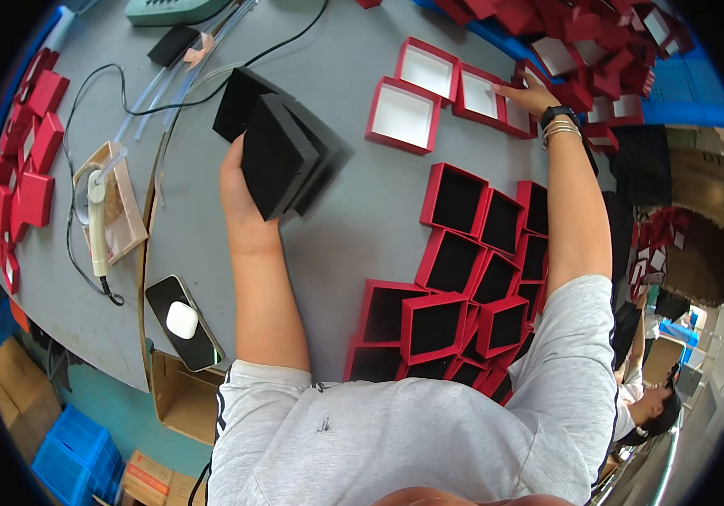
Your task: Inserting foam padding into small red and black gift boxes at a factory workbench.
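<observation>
My left hand is closed around a stack of black foam-like inserts, held above the grey table; the stack's edges are smeared by motion. At the upper right my right hand grips a small open red box, its thumb at the wall of the neighbouring white-lined red box. Two more white-lined boxes, a nearer one and a farther one, stand to the left of it. Closer to my body, several red boxes with black insides are grouped, some stacked on others.
A blue crate heaped with red boxes stands far right. More red boxes line the left edge. A glue gun rests by a small tray; a phone carries a white case. A black cable crosses the table. Another person is at right.
</observation>
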